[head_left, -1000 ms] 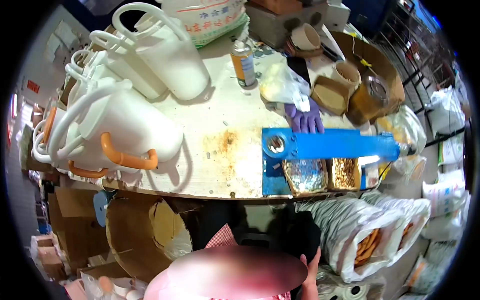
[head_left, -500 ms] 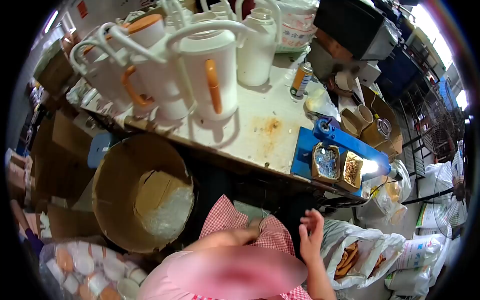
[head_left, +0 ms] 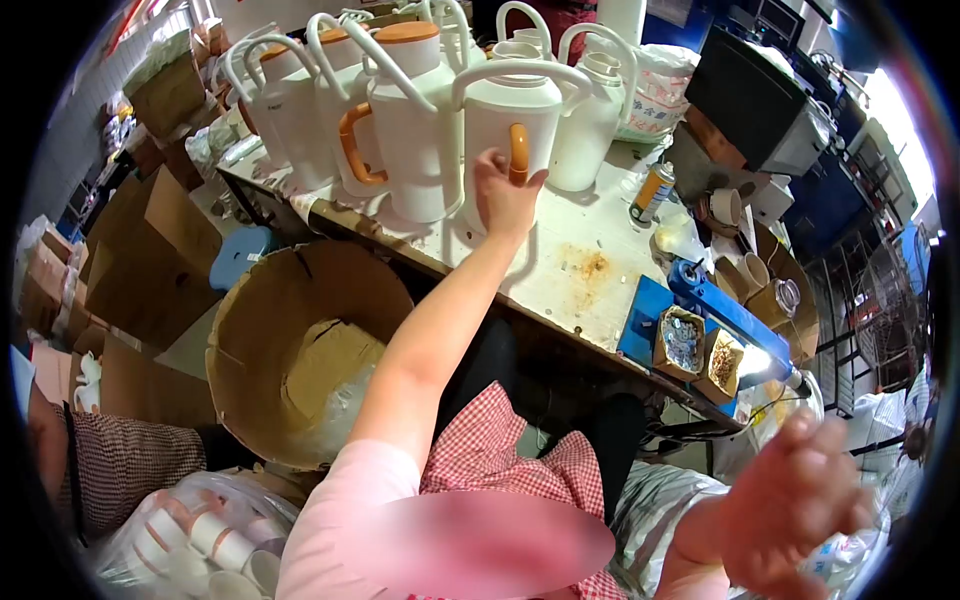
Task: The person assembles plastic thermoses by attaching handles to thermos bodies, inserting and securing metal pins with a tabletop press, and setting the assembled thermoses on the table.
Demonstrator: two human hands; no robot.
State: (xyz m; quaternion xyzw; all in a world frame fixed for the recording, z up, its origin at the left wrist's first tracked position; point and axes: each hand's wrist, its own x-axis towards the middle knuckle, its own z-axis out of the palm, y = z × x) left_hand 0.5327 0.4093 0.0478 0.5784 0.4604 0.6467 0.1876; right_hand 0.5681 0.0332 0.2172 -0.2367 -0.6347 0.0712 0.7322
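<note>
Several white kettle-like pots with looped handles stand at the back left of the worktable. My left hand (head_left: 505,195) reaches to the orange side handle (head_left: 519,153) of a white pot (head_left: 500,115), its fingers around or against the handle's lower part. Raised at the lower right, close to the camera, my right hand (head_left: 795,500) is blurred and its fingers are smeared, so whether it holds anything cannot be made out. A blue press tool (head_left: 735,315) lies at the table's right end, beside small boxes of silvery (head_left: 681,341) and copper-coloured parts (head_left: 722,364).
A large round cardboard drum (head_left: 240,370) stands left of my legs. A spray can (head_left: 652,192) stands on the table (head_left: 570,285). A plastic bag of white cups (head_left: 200,540) sits at the lower left, next to a co-worker's lap (head_left: 135,460).
My left hand has come up from my lap to the pot's orange handle. My right hand has risen and moved right. The view has shifted, showing more of the left side.
</note>
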